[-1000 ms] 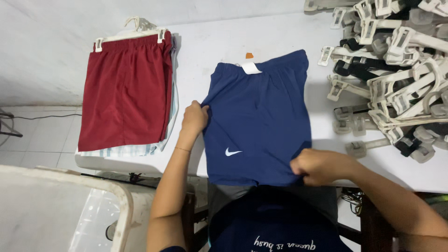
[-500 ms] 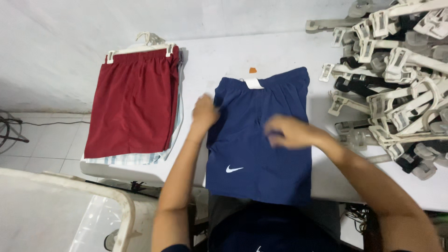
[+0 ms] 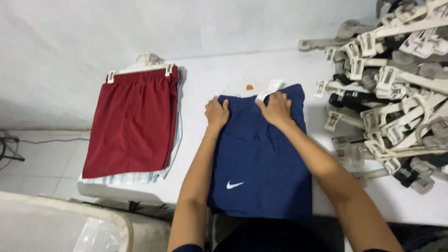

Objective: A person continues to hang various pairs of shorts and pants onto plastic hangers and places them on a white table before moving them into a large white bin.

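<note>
On the white table (image 3: 210, 79), both hands now sit at the far edge of the navy shorts (image 3: 261, 163), up at the waistband, whereas a second ago they were spread low and wide, the left on the near-left side of the cloth and the right down at the near-right corner. Half a second ago the right hand was crossing the middle of the fabric; now it has arrived at the top. The left hand (image 3: 217, 113) lies flat with fingers together on the left corner of the waistband, pressing rather than pinching as far as one can tell. The right hand (image 3: 276, 108) lies over the middle of the waistband, fingers curled toward the white tag (image 3: 269, 90) that sticks out past the edge; whether it actually clamps the tag or the band cannot be told. The shorts lie flat and smooth, lengthwise down the table, their near hem at the table's front edge, so the smoothing of the lower part looks finished and attention has moved to the waistband. To the left, well apart, the red shorts (image 3: 133, 123) lie clipped on a white hanger (image 3: 140, 65) atop a striped stack. To the right, just beside the navy pair, the heap of loose clip hangers (image 3: 392, 93) is unmoved.
</note>
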